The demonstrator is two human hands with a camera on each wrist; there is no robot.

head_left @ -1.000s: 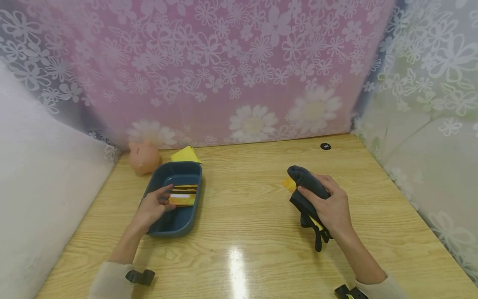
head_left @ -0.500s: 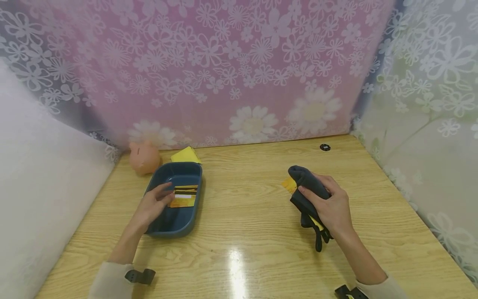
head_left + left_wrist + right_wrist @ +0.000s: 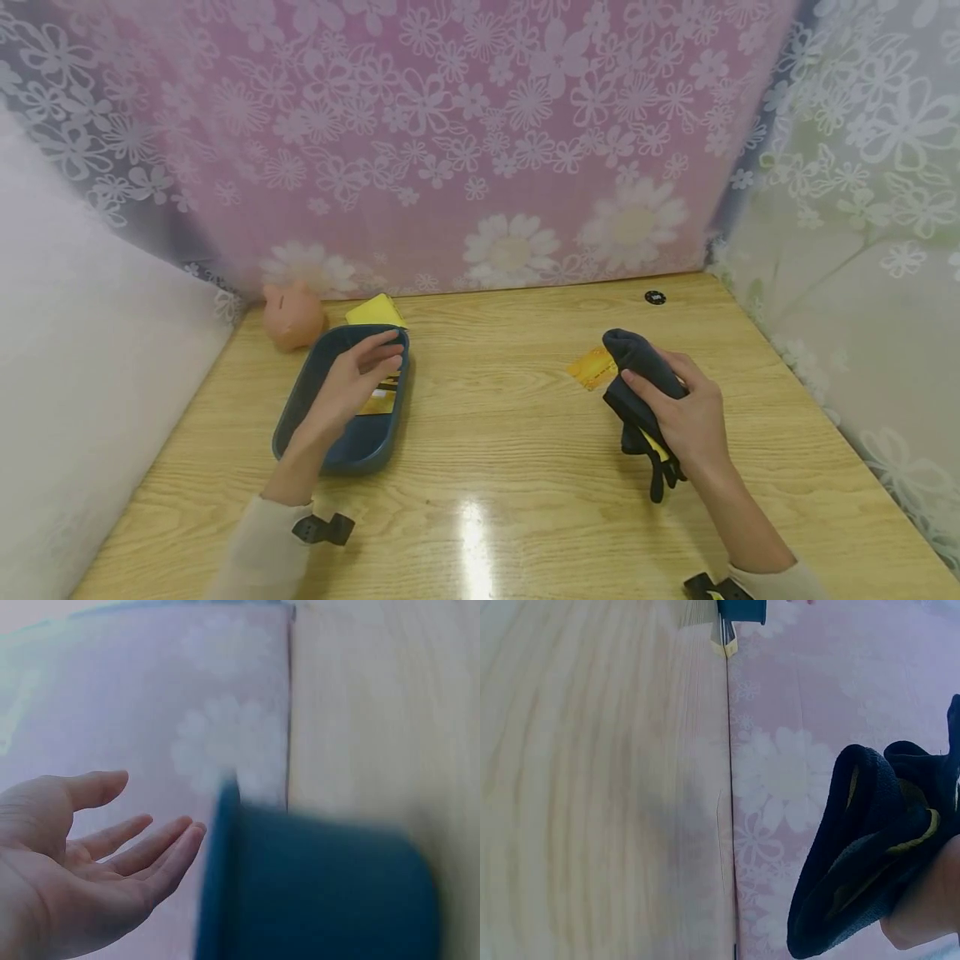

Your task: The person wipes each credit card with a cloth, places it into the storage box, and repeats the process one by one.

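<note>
My left hand (image 3: pixel 347 390) hovers over the dark blue bin (image 3: pixel 283 429), fingers loosely extended and holding nothing. In the left wrist view its palm and spread fingertips stand beside the blurred bin wall. Inside the bin lie several yellow-and-black bank cards (image 3: pixel 381 402), partly covered by that hand. My right hand (image 3: pixel 693 417) grips a folded dark navy cloth bundle (image 3: pixel 641 367) above the table; yellow shows at its underside and black strap ends dangle. The right wrist view shows the bundle's rolled dark layers with a yellow edge. Left of it, a yellow card (image 3: pixel 591 368) lies on the table.
A pink piggy bank (image 3: pixel 294 317) stands behind the bin at the left, and a yellow wallet-like item (image 3: pixel 377 311) lies behind it. One black poker chip (image 3: pixel 655 297) sits at the back right of the wooden table (image 3: pixel 495 417). Flowered curtains border the table.
My left hand has risen from beside the cards and moved right and away across the bin. The right hand with the cloth bundle has shifted slightly right, showing more of the table card.
</note>
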